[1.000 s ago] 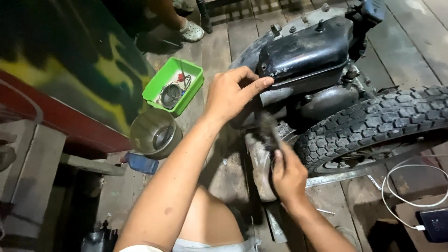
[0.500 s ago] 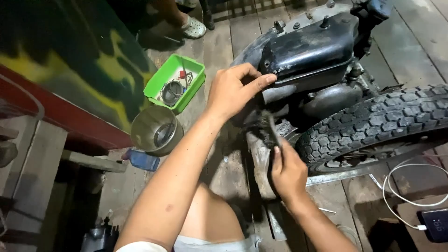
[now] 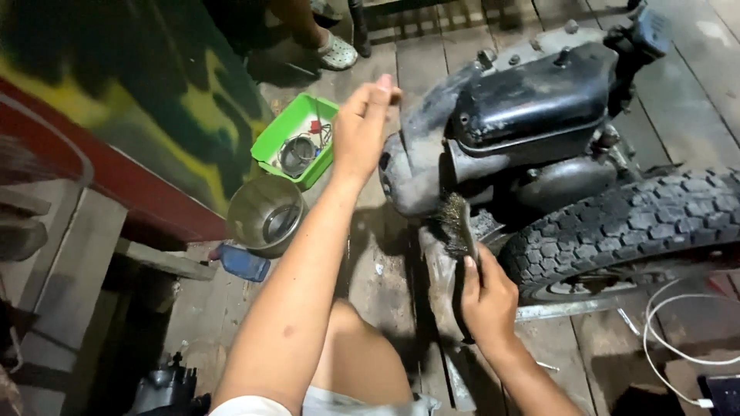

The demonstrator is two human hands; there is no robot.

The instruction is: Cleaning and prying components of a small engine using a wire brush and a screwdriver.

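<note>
1. Head view: right hand (image 3: 487,296) closed around the handle of a wire brush (image 3: 456,223), bristles up against the dirty metal part (image 3: 412,166) of the motorcycle.
2. Left hand (image 3: 364,127) raised just beside that part, fingers (image 3: 383,86) together and loosely bent, holding nothing.
3. Black tyre (image 3: 617,231) at right; green tray (image 3: 297,139) and metal bowl (image 3: 266,214) on wooden floor (image 3: 385,262) at left.

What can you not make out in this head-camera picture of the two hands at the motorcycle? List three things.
1. Brush handle: head view, hidden inside the right hand; only the wire brush bristles show.
2. Tyre: cut off by the right edge.
3. Green tray contents: too small to identify.
The left hand is raised, holding nothing.
</note>
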